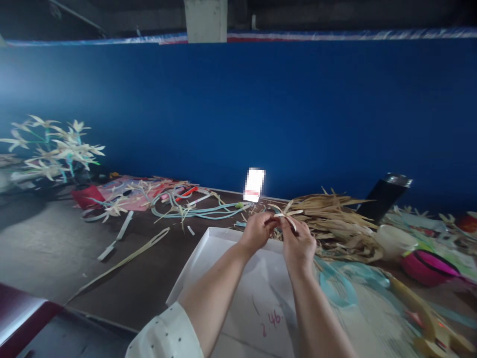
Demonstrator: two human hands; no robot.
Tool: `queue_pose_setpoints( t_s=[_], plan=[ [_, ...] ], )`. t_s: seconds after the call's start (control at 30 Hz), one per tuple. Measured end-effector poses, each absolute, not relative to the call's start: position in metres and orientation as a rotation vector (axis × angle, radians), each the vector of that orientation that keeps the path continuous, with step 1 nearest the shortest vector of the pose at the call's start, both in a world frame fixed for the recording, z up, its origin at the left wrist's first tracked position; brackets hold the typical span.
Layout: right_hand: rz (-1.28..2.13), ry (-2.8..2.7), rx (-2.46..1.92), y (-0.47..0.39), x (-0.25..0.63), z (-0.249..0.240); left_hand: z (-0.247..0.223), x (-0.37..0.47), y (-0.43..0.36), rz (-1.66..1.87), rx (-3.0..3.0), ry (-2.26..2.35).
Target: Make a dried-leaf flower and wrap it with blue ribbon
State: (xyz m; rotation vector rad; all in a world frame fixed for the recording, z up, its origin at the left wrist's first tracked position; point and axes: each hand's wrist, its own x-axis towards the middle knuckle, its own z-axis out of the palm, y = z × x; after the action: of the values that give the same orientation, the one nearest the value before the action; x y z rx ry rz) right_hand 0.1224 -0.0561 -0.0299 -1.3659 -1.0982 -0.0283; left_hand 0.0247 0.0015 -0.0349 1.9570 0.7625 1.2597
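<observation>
My left hand (258, 230) and my right hand (300, 245) meet above the far edge of a white box lid (257, 278). Between their fingertips is a pale flower of dried husk strips (286, 215), its narrow petals spreading outward. Both hands are closed in a pinch on it; the fingers hide its base. Just to the right of my right hand lies a heap of dried brown husks (331, 219). Red handwriting marks the lid's bottom, under my forearms.
Finished-looking pale flowers (70, 144) stand at the far left. Light-blue cord (197, 215), loose strips and a red pouch (88, 196) lie left. A lit phone (254, 185) leans against the blue partition (186, 114). A black flask (383, 196), pink bowl-like item (428, 267) and tape dispenser (421, 313) are right.
</observation>
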Motion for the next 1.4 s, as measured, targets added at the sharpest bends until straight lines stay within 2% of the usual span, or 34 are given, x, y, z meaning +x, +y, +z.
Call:
queue_pose_setpoints(
  t_s=[0.9,1.27,1.4],
  plan=[
    [-0.252,-1.122,-1.426,-0.056,0.129,-0.03,-0.036,0.031,0.001,1.335,1.827,0.651],
    [-0.05,-1.023,-1.383,-0.057,0.131,-0.028,-0.025,0.03,-0.006,1.197,1.858,0.462],
    [-0.038,-1.049,-1.382,-0.058,0.13,-0.027,-0.03,0.03,-0.003,1.208,1.9,0.547]
  ],
)
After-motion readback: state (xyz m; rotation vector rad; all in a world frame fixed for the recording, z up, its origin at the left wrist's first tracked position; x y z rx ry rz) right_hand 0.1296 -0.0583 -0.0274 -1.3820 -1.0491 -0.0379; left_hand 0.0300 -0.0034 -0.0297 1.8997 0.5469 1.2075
